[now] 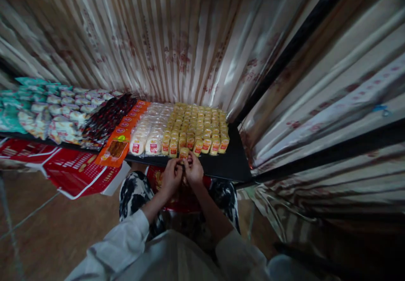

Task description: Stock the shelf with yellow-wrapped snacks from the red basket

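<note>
Just in front of the rows, at the near edge of the black table, is a small wrapped yellow cake (183, 152) with a red and orange label. My right hand (194, 170) pinches it from the right with bent fingers. My left hand (171, 175) is closed at its lower left side, fingertips against the wrapper. Behind it stand tight rows of the same yellow cakes (196, 122). To their left are rows of white wrapped buns (154, 139) with red labels. A red bag (171, 207) lies on my lap under my hands, partly hidden by my forearms.
The black table (232, 163) also bears an orange packet (117, 148), dark red wrapped sticks (109, 118), white packets (68, 112) and green packets (12, 108). A red printed carton (82, 175) sits below the left side. Striped curtains (177, 36) hang behind and at right.
</note>
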Demonstrator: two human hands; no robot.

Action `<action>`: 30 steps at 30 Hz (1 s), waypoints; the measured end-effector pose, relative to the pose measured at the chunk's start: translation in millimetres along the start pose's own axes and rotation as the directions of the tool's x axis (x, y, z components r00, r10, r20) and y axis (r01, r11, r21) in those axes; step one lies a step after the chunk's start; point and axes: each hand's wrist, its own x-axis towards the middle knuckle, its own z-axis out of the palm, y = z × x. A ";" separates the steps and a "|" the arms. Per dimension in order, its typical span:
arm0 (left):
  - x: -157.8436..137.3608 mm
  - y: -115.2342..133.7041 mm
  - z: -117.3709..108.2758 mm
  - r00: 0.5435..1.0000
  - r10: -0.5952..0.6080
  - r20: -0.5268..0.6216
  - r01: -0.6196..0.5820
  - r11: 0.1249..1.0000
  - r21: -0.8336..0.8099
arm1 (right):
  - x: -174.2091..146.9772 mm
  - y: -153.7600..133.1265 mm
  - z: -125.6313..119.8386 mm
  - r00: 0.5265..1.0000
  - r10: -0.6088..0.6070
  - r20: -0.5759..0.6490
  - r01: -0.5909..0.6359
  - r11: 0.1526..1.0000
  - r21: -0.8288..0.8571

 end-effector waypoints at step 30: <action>5.3 -25.2 21.1 0.999 -0.016 0.042 0.022 0.990 -0.137 | 1.0 23.7 32.2 0.978 -0.189 -0.083 0.193 0.981 0.037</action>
